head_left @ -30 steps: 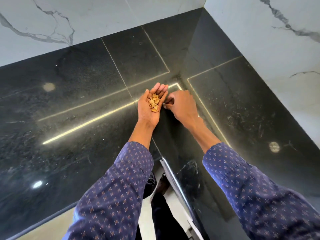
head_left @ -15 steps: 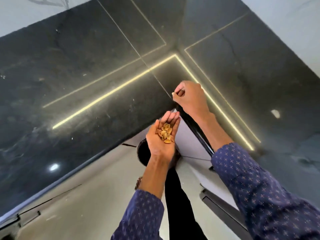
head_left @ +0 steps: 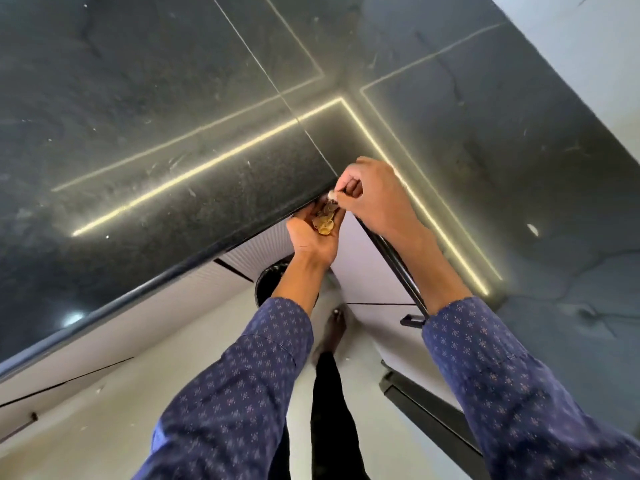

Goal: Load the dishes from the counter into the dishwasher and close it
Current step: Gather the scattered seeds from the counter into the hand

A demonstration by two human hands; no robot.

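Note:
My left hand (head_left: 313,239) is cupped palm-up just below the inner corner of the black stone counter (head_left: 166,140), holding several tan nut shells (head_left: 325,221). My right hand (head_left: 375,195) hovers right above it at the counter's edge, fingers pinched on a small pale bit (head_left: 331,194). No dishes and no dishwasher interior show in this view.
The L-shaped counter fills the top and right, with white marble wall (head_left: 588,46) at the far right. Below are white cabinet fronts (head_left: 114,341), a round black bin (head_left: 268,284) under my left forearm, a dark handle (head_left: 412,320), my bare foot (head_left: 334,332) and pale floor.
My left hand, with the shells, dropped from the countertop to below its edge. My right hand slid toward the edge and now sits above the left palm. The view tilted downward.

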